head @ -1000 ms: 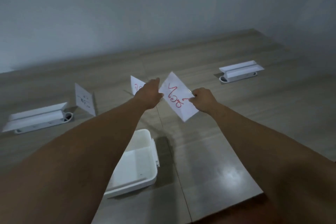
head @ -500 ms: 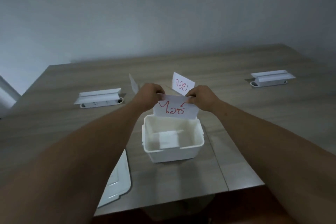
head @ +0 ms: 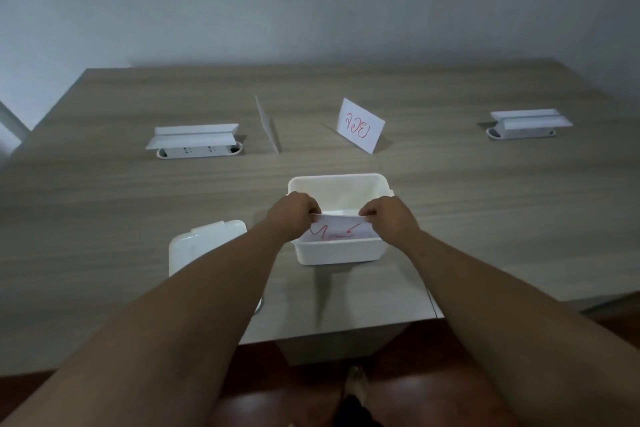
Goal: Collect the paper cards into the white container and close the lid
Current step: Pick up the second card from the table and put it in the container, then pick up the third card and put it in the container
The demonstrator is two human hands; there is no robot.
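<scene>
A white open container [head: 337, 252] sits on the table near the front edge. Both hands pinch one paper card with red writing [head: 334, 232] at its top corners, the card partly down inside the container. My left hand [head: 294, 213] holds the left corner, my right hand [head: 388, 217] the right. The white lid [head: 201, 246] lies flat to the container's left, partly under my left forearm. Two more cards stand farther back: one with red writing [head: 360, 125] and one seen edge-on [head: 266, 123].
The wooden table [head: 485, 218] carries two raised white socket boxes, one at the back left [head: 195, 140] and one at the back right [head: 526, 123]. A grey wall rises behind. The table's front edge runs just below my forearms, above a dark red floor.
The card has been lowered from above the container's far rim into the container. The view has steadied and pulled back, and the lid now shows more fully on the left.
</scene>
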